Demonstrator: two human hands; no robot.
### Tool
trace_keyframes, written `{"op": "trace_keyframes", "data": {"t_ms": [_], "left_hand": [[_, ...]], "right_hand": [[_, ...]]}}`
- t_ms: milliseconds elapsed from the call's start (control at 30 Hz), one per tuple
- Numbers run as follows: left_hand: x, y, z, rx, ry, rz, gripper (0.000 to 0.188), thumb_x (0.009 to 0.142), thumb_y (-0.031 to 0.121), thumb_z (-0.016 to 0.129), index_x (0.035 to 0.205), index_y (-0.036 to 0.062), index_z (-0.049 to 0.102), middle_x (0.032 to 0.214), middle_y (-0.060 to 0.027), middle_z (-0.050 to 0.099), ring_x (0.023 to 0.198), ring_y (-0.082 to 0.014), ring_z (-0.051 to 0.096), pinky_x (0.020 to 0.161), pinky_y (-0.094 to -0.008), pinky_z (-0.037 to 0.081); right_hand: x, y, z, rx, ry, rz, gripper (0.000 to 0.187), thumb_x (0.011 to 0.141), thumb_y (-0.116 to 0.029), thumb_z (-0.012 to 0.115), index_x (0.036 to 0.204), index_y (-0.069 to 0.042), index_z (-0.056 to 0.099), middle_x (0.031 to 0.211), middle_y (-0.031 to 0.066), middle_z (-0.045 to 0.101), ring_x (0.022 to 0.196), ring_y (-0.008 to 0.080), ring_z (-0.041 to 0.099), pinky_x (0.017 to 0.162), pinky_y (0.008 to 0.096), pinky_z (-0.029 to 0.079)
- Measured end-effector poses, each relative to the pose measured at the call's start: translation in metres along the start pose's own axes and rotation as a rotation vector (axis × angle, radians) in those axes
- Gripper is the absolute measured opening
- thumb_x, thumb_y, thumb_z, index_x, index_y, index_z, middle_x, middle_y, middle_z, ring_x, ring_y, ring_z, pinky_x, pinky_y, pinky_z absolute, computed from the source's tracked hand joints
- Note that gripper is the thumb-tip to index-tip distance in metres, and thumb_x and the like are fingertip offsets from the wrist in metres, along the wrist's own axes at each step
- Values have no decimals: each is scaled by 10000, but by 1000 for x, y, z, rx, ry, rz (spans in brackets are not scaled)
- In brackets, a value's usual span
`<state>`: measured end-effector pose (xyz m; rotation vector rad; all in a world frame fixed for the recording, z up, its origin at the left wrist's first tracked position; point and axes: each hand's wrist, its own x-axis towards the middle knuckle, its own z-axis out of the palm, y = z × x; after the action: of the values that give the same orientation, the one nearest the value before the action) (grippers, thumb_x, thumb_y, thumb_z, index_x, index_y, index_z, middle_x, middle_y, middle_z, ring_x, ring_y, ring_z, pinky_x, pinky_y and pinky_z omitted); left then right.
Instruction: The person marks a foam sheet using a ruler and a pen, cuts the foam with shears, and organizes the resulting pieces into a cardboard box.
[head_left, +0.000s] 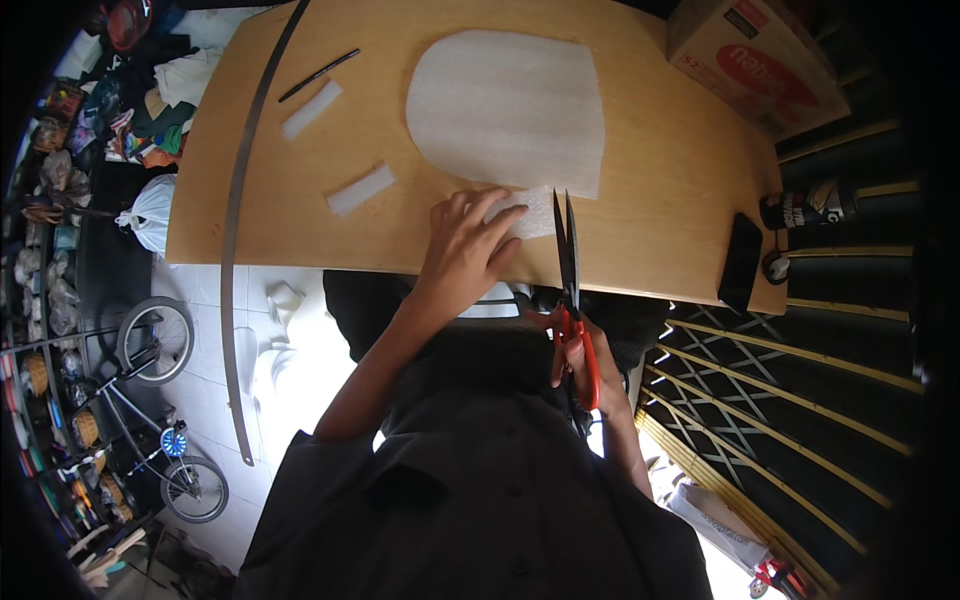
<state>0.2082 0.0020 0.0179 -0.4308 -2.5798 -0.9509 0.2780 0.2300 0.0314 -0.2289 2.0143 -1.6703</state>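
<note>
From where I stand, the red-handled scissors [570, 285] are in the person's right hand [572, 352], low over the near edge of the wooden table [660, 230]. Their long axis runs almost straight away from the wearer, tips pointing to the far side and leaning slightly left, with the red loops nearest the body. The blades stand a little apart; that hand is curled around the handles.

The left hand [462, 245] lies with its fingers bent and spread on top of a white foam piece [538, 213], steadying it against the table; I can't tell whether anything is pinched underneath. The piece's visible length runs roughly left to right, crosswise to the scissors, and its right end comes up to the blades. Whether it sits between them I can't tell.

Just beyond is a large foam sheet [505, 110], rounded on its left and straight along its right. Off to the left, two small foam strips [312, 110] [361, 189] and a black pen [320, 75] all slant, far ends toward the right.
</note>
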Motion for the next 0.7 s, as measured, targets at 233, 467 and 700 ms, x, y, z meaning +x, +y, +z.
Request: {"op": "trace_keyframes", "data": {"t_ms": [233, 467, 700], "left_hand": [[-18, -28, -19, 24, -234, 112, 289, 769, -40, 628, 1022, 93, 668, 1286, -52, 581, 1322, -288, 462, 1132, -568, 252], [-36, -10, -28, 17, -78, 7, 259, 801, 163, 739, 1037, 98, 656, 1316, -54, 545, 1292, -308, 481, 1128, -596, 250], [-51, -15, -15, -13, -72, -50, 258, 807, 192, 767, 1024, 96, 665, 1276, -67, 577, 1332, -337, 464, 1142, -625, 229]], "right_hand": [[-23, 7, -8, 29, -120, 144, 912, 878, -775, 411, 1144, 87, 547, 895, 173, 670, 520, 200, 661, 521, 285, 521], [-45, 8, -3, -26, -270, 280, 677, 969, -631, 428, 1095, 18, 575, 576, 55, 522, 496, 184, 645, 497, 292, 498], [-43, 11, 1, -29, -311, 303, 595, 985, -591, 430, 1052, -18, 576, 629, 63, 543, 493, 177, 625, 502, 300, 488]]}}
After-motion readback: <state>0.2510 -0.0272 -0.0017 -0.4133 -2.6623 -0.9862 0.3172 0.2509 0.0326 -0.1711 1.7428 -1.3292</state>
